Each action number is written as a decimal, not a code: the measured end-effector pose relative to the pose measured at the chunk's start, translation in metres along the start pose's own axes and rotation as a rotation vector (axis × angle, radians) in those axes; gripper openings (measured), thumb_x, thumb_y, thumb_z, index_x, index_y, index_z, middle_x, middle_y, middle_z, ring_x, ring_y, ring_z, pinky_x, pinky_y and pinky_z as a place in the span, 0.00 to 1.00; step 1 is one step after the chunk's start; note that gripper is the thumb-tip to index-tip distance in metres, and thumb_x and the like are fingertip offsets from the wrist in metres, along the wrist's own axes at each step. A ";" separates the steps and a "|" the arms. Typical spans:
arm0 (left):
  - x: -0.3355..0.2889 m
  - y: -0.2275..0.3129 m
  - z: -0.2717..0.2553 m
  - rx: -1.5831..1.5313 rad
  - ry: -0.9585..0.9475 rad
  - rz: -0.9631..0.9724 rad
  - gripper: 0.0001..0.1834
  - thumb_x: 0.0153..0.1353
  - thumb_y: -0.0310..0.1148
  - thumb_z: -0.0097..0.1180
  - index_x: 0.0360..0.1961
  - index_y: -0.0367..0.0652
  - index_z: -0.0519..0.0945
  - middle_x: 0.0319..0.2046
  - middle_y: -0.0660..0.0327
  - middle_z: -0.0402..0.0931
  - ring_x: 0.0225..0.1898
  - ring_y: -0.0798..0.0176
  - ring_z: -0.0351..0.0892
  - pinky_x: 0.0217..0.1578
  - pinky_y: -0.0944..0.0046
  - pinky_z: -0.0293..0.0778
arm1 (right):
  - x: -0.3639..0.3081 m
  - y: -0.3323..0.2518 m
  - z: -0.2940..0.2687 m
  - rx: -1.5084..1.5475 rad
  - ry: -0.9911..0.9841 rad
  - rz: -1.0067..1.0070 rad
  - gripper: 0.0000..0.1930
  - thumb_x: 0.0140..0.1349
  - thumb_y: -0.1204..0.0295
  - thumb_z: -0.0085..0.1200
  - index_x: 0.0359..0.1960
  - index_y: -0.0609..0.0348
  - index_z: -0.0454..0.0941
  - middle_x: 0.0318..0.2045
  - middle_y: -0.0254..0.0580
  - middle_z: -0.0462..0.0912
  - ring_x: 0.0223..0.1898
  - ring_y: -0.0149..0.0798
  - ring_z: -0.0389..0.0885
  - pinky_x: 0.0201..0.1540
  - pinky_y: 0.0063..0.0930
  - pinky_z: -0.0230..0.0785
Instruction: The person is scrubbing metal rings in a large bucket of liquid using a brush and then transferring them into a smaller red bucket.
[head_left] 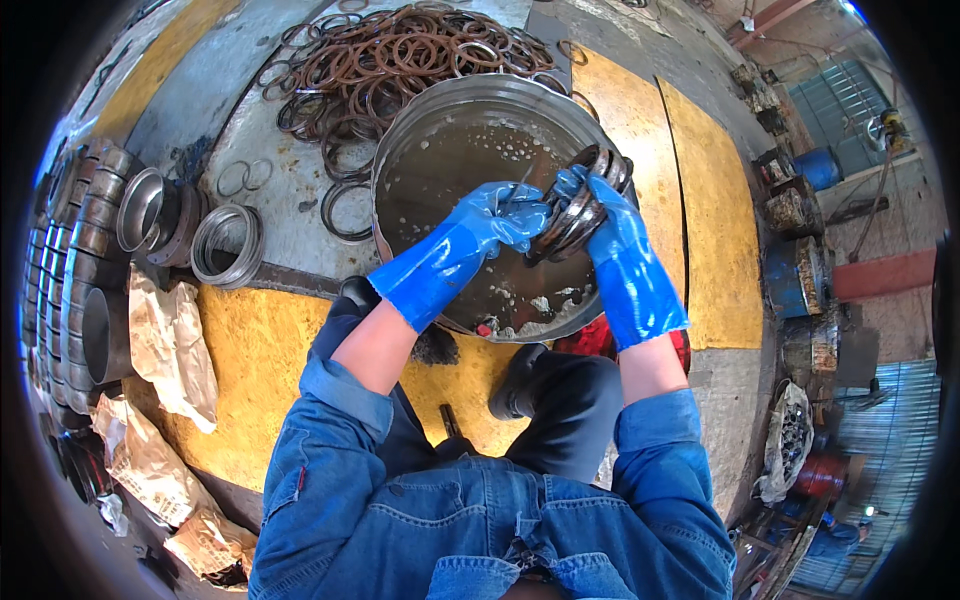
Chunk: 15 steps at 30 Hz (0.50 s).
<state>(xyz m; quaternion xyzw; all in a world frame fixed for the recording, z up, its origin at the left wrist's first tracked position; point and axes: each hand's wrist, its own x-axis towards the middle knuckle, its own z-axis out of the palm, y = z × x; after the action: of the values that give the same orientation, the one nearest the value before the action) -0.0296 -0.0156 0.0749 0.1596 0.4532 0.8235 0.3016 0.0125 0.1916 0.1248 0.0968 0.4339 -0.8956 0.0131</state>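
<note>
Both my hands wear wet blue rubber gloves and are above a round metal tub (398, 115) of murky grey-brown water. My right hand (612, 215) grips a bundle of dark, wet metal rings (572, 222) at the tub's right side. Next to the bundle, my left hand (505, 215) is closed, its fingertips against the rings' left edge. Whatever lies inside its fingers is hidden. Foam and pale bits float on the water, mostly along the near and far sides.
A large heap of rusty rings (400, 55) lies beyond the tub. At left are a stack of shiny rings (228, 247), metal cylinders (105, 325) and crumpled brown paper (172, 350). Something red (592, 340) sits under the tub's near right. Drums (795, 275) line the right.
</note>
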 end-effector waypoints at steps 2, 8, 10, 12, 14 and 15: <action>-0.004 0.003 -0.001 0.092 -0.062 0.044 0.24 0.61 0.32 0.67 0.58 0.38 0.78 0.40 0.58 0.85 0.26 0.72 0.76 0.27 0.73 0.72 | -0.005 0.013 0.012 -0.025 0.036 -0.029 0.21 0.68 0.67 0.58 0.58 0.68 0.75 0.49 0.49 0.84 0.48 0.42 0.84 0.54 0.35 0.76; -0.004 0.014 0.007 0.196 -0.112 -0.111 0.18 0.57 0.35 0.72 0.46 0.39 0.84 0.26 0.65 0.80 0.21 0.75 0.72 0.22 0.73 0.68 | -0.034 0.034 0.035 -0.204 0.166 -0.152 0.21 0.69 0.67 0.58 0.58 0.68 0.76 0.48 0.48 0.85 0.47 0.40 0.84 0.53 0.33 0.77; -0.005 0.010 0.007 0.228 -0.083 -0.111 0.21 0.58 0.38 0.71 0.50 0.40 0.83 0.30 0.65 0.81 0.21 0.76 0.70 0.21 0.75 0.65 | -0.037 0.036 0.044 -0.246 0.176 -0.191 0.20 0.69 0.66 0.58 0.57 0.68 0.76 0.48 0.48 0.85 0.46 0.39 0.85 0.52 0.33 0.77; -0.007 0.015 0.012 0.224 -0.070 -0.107 0.21 0.58 0.37 0.71 0.50 0.40 0.83 0.29 0.65 0.81 0.22 0.77 0.70 0.21 0.75 0.65 | -0.040 0.033 0.047 -0.281 0.179 -0.227 0.20 0.69 0.66 0.58 0.57 0.68 0.76 0.48 0.48 0.85 0.46 0.39 0.85 0.52 0.32 0.77; -0.005 0.019 0.011 0.281 -0.067 -0.140 0.21 0.57 0.35 0.72 0.50 0.40 0.82 0.28 0.66 0.80 0.22 0.77 0.71 0.22 0.75 0.66 | -0.042 0.032 0.042 -0.310 0.170 -0.238 0.19 0.70 0.64 0.59 0.55 0.65 0.78 0.46 0.43 0.86 0.45 0.33 0.84 0.50 0.27 0.75; -0.010 0.026 0.016 0.276 -0.034 -0.120 0.21 0.57 0.34 0.72 0.50 0.40 0.82 0.28 0.66 0.79 0.22 0.77 0.71 0.22 0.75 0.65 | -0.043 0.033 0.036 -0.311 0.176 -0.227 0.18 0.70 0.65 0.59 0.55 0.65 0.79 0.45 0.43 0.86 0.45 0.33 0.84 0.51 0.27 0.75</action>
<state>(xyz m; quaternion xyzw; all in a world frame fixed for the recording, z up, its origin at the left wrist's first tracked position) -0.0225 -0.0214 0.1055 0.1862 0.5658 0.7310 0.3328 0.0519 0.1405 0.1292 0.1222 0.5747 -0.8016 -0.1111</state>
